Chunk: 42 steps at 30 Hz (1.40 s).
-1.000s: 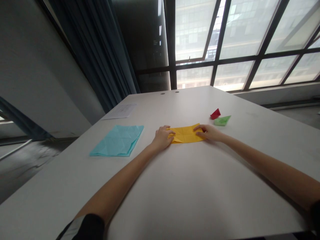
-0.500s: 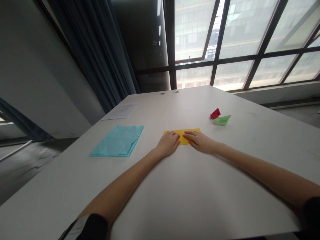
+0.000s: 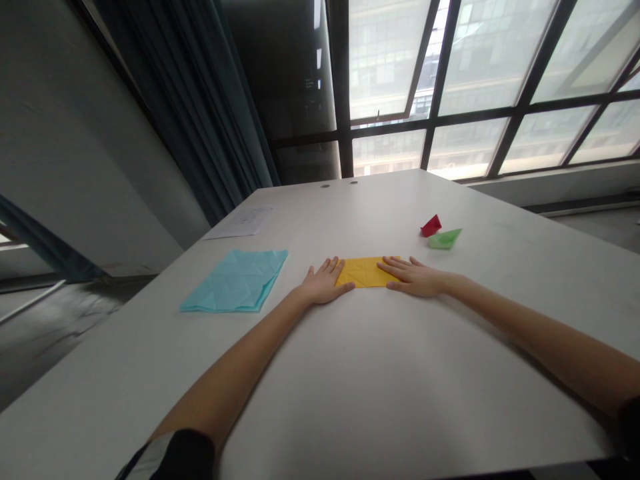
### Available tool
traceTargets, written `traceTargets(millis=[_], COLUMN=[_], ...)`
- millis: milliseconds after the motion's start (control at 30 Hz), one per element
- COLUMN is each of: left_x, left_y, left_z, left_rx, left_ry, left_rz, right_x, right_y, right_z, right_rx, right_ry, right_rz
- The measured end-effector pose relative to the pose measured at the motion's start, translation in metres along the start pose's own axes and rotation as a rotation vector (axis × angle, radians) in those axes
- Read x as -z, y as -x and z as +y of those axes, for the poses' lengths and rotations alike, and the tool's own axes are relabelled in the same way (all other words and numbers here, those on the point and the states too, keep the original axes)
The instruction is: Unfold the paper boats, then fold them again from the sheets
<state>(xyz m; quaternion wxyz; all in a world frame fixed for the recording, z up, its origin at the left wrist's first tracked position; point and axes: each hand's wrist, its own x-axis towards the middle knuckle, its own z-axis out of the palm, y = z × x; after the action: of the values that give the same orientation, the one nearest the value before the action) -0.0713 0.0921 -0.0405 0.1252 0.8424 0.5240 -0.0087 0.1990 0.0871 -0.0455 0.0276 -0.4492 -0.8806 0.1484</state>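
Note:
A yellow sheet of paper [image 3: 367,273], folded into a rectangle with creases showing, lies flat on the white table [image 3: 380,373]. On its left end rests my left hand [image 3: 324,283], fingers spread and nothing gripped. My right hand [image 3: 413,276] lies flat over the right end, its fingers stretched out and apart. Both hands cover the paper's short sides, while its middle stays visible.
Left of my hands lies a folded light-blue cloth or sheet [image 3: 237,280]. Behind it is a printed white paper [image 3: 241,222]. To the right, a small red folded paper [image 3: 431,227] sits beside a green folded paper [image 3: 445,239]. Windows stand beyond the table.
My hands have slid apart, from near the middle of the yellow paper out to its two ends. The fingers have spread, and more of the paper shows between them.

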Motion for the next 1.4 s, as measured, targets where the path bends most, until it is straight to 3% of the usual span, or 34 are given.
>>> traceTargets(millis=[333, 567, 767, 900, 1033, 1100, 1200, 1267, 1400], left_x=[0.002, 0.011, 0.023, 0.023, 0.024, 0.026, 0.024, 0.020, 0.010], left_y=[-0.001, 0.001, -0.004, -0.010, -0.013, -0.012, -0.008, -0.006, -0.006], left_z=[-0.009, -0.017, -0.024, -0.031, -0.032, -0.030, -0.023, -0.018, -0.010], left_rx=[-0.060, -0.122, -0.127, -0.073, 0.037, 0.087, 0.113, 0.104, 0.044], left_ry=[0.004, 0.064, 0.183, 0.264, 0.292, 0.259, 0.163, 0.108, 0.030], left_rz=[-0.021, 0.009, 0.281, 0.503, 0.719, 0.707, 0.597, 0.531, 0.437], right_x=[0.022, 0.021, 0.026, 0.030, 0.029, 0.027, 0.023, 0.023, 0.023], right_y=[0.002, 0.004, 0.004, -0.002, -0.009, -0.011, -0.013, -0.013, -0.015], right_z=[-0.015, -0.025, -0.036, -0.037, -0.032, -0.028, -0.018, -0.009, 0.010], right_rx=[0.222, 0.334, 0.130, -0.093, -0.240, -0.271, -0.336, -0.412, -0.535], right_ry=[0.058, 0.088, -0.005, -0.393, -0.902, -1.108, -1.221, -1.166, -0.831], right_rz=[0.153, 0.225, 0.414, 0.536, 0.529, 0.519, 0.532, 0.540, 0.551])
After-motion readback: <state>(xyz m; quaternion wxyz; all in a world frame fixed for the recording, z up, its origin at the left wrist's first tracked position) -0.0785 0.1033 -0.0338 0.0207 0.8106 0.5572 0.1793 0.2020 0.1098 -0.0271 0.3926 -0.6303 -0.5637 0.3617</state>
